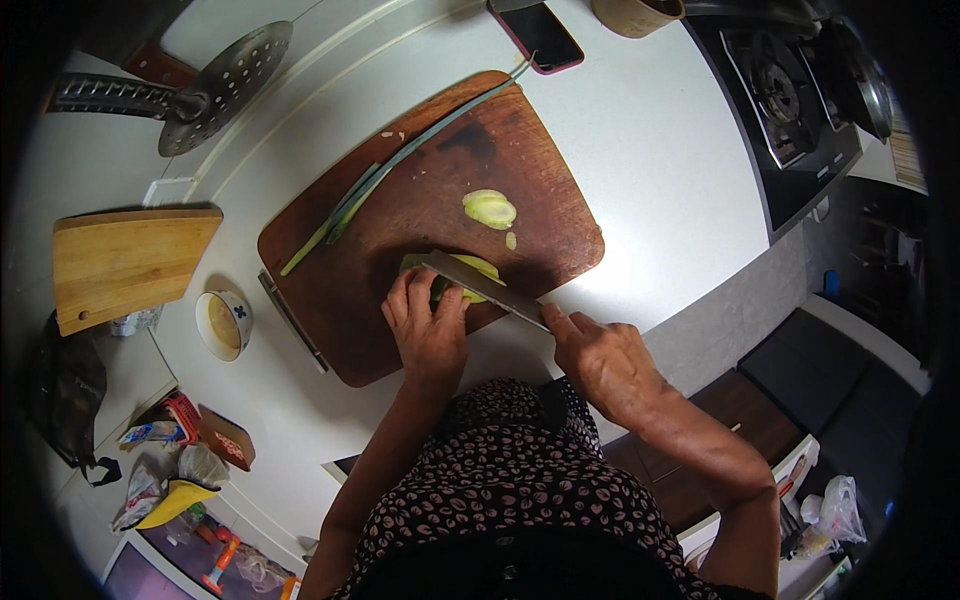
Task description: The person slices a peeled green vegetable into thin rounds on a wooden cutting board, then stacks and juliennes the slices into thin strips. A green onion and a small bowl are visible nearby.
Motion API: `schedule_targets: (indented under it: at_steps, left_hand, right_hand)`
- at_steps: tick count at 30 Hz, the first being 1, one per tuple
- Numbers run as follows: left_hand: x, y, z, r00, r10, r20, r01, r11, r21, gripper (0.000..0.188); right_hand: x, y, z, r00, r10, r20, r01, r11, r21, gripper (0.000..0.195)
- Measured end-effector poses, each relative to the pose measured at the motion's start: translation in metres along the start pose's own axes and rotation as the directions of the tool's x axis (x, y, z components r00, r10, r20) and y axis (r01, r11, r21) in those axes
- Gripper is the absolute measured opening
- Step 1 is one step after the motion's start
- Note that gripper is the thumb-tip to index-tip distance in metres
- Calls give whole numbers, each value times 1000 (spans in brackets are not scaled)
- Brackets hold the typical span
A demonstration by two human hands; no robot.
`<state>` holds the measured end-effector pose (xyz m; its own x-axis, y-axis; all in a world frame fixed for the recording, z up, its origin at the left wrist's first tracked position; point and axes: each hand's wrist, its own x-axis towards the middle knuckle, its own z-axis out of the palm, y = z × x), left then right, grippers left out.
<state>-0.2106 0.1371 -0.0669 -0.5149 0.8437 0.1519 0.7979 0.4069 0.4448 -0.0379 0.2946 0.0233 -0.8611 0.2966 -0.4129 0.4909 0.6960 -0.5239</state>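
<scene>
On a dark wooden cutting board (442, 187), my left hand (425, 322) presses with bent fingers on a green vegetable (415, 262), partly hidden by the hand and blade. My right hand (604, 360) is closed around the handle of a kitchen knife (480, 285). The broad blade lies over the vegetable, close to my left fingertips, with pale green slices (476, 268) beside it. Farther up the board are several overlapping oval slices (490, 209) and a small piece (511, 241). Long green onion stalks (409, 150) lie diagonally across the board's upper left part.
A bowl of yellowish liquid (223, 324) and a lighter wooden board (135, 266) are at the left. A perforated skimmer (229, 86) is at the upper left. Beyond the board lies a phone (541, 36); a gas stove (776, 97) is at the upper right.
</scene>
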Motion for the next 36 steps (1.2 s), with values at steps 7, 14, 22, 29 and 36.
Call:
schedule_targets:
  at_steps: [7, 14, 22, 29, 36]
  left_hand:
    - [2, 3, -5, 998, -5, 69, 4, 1000, 15, 27]
    - [2, 1, -4, 999, -5, 39, 5, 1000, 0, 27]
    - [-1, -2, 1, 1000, -5, 8, 5, 1000, -18, 24]
    - [-2, 1, -3, 998, -18, 63, 19, 1000, -19, 20]
    - [2, 2, -3, 999, -17, 42, 17, 1000, -4, 31]
  right_hand:
    - [33, 16, 35, 988, -70, -139, 68, 998, -14, 50]
    - [33, 20, 40, 983, -78, -167, 79, 997, -3, 50]
    - [-3, 3, 6, 999, -28, -36, 27, 1000, -5, 51]
    - [12, 6, 14, 1000, -18, -21, 19, 1000, 13, 48]
    - [42, 25, 48, 986, -77, -149, 71, 996, -45, 48]
